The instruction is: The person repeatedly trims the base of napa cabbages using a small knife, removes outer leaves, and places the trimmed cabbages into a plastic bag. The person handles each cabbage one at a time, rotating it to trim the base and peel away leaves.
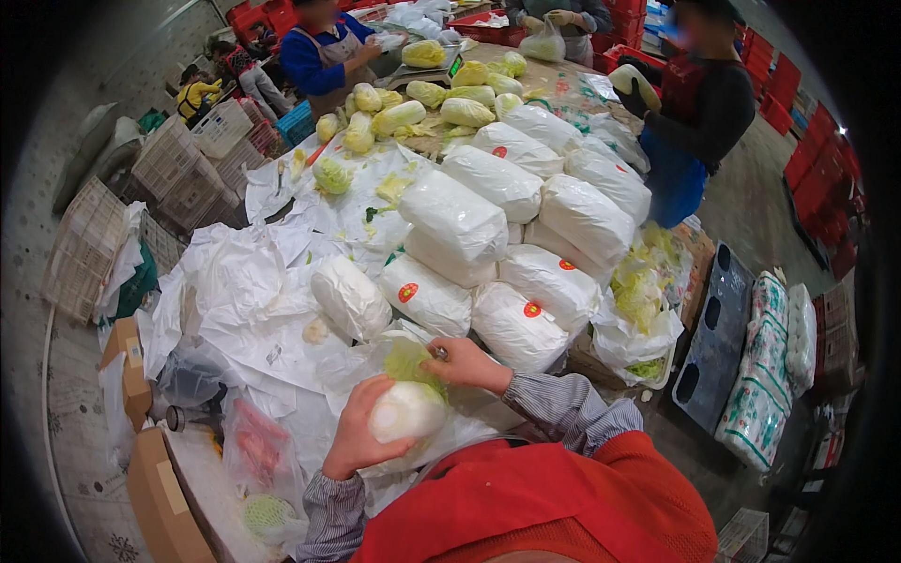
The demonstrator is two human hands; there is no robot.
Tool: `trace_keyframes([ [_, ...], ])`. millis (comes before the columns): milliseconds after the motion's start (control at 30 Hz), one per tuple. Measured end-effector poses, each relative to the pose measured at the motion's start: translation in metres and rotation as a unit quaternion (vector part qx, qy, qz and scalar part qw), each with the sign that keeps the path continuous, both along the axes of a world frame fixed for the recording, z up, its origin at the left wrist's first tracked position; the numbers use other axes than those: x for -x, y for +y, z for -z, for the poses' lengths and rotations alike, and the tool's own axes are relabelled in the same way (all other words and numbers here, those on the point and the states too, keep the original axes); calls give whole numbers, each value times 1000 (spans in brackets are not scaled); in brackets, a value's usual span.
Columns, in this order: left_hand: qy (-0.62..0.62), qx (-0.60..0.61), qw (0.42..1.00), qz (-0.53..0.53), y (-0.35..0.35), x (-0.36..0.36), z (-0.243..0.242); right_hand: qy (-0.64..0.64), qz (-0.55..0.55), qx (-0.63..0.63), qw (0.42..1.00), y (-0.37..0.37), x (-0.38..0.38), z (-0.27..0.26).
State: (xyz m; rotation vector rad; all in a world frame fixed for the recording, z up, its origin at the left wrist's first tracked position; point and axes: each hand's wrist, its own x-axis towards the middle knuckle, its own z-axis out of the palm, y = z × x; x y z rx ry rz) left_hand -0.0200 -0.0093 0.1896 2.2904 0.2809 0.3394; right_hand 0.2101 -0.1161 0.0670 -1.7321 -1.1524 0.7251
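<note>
My left hand (pixel 362 427) grips a napa cabbage (pixel 405 412) from its left side, with the cut white base towards me. At its upper right, my right hand (pixel 464 364) is closed on a small tool with a metal part (pixel 440 353), perhaps a knife; its blade cannot be made out. A loose green outer leaf (pixel 407 360) stands up from the cabbage beside my right fingers. Just beyond my hands lies a white paper-wrapped bundle (pixel 350 298), and to its right a stack of wrapped bundles (pixel 454 218), some with red round stickers.
White paper sheets (pixel 239 281) cover the left side of the table. Unwrapped cabbages (pixel 467 112) lie at the far end near a scale (pixel 450 67). Leaf trimmings fill a lined bin (pixel 633 345) on the right. Several people stand around the table. Cardboard boxes (pixel 165 496) are at lower left.
</note>
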Motion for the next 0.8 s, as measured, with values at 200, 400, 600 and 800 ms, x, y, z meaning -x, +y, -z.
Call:
trace_keyframes([
  [200,-8,27,999,-32,3,-1,4,-6,38,10,999,-6,1,-16],
  [400,-15,34,998,-60,6,-5,8,-2,9,-135,991,-29,13,-52],
  [600,-56,153,975,-152,-2,-18,23,31,-86,-216,972,-30,19,-65],
  [800,-98,58,992,-46,13,-14,25,70,-65,-160,982,-32,19,-50],
])
